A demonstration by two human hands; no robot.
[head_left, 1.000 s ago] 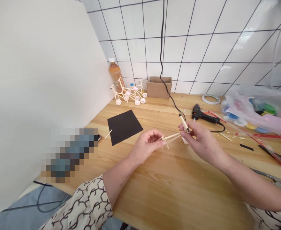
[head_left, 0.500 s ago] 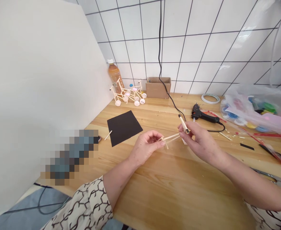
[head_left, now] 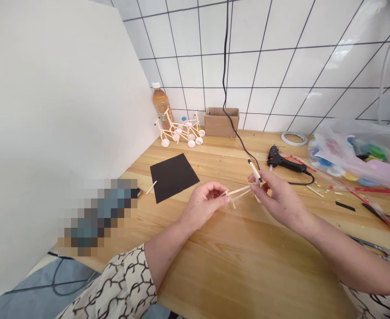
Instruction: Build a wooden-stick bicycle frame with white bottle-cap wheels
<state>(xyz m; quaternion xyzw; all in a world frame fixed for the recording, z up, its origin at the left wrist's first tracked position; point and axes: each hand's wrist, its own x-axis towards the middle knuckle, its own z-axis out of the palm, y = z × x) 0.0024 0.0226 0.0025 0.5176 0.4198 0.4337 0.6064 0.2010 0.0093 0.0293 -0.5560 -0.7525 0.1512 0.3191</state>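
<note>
Between my two hands is a small model bicycle frame [head_left: 240,191] made of thin pale wooden sticks. My left hand [head_left: 205,204] pinches its left end, where several sticks meet and one pokes down toward the table. My right hand [head_left: 272,190] grips the other end, below a crossbar [head_left: 255,171] with black tips that tilts up above the fingers. A pale white piece shows just under the right fingertips, partly hidden by them. Finished-looking stick bicycles [head_left: 180,129] with round white wheels stand at the back left.
Black paper [head_left: 174,178] lies left of my hands with a loose stick [head_left: 151,187]. A glue gun [head_left: 283,161], tape roll [head_left: 294,138] and bag of coloured caps [head_left: 364,153] are on the right, with scissors [head_left: 379,251] nearer. A bottle [head_left: 162,106] and cardboard box [head_left: 221,122] stand behind.
The view has shifted very slightly. Both hands keep the same hold on the stick bicycle frame, with hardly any movement.
</note>
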